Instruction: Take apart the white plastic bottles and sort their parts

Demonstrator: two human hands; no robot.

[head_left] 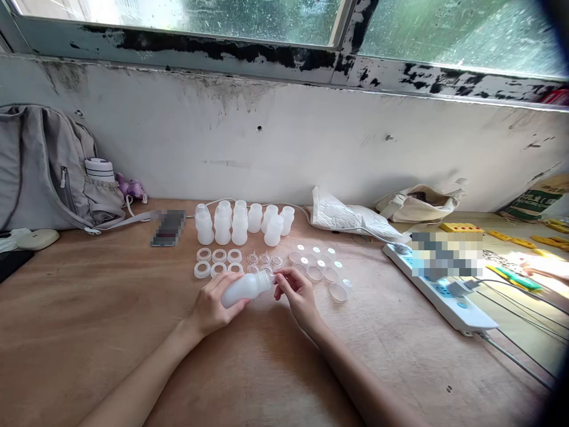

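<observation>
My left hand [212,303] is wrapped around a frosted white baby bottle [246,288], tilted so its threaded neck points right. At the bottle's mouth, the fingertips of my right hand [299,295] are pinched on a small clear nipple [272,277], mostly hidden by the fingers. Behind my hands lie white collar rings [219,255] in two rows. Beside them stand several clear nipples [264,258]. Clear round caps [315,273] are spread to the right. Several more bottles [239,229] stand upright farther back, some with tops fitted.
A phone [168,228] lies left of the bottles, with a grey backpack [48,169] beyond it. To the right are a white power strip [438,290] with cables, a white plastic package [344,214] and a cream bag [418,203]. Part of another person's hand [544,270] shows at the right edge.
</observation>
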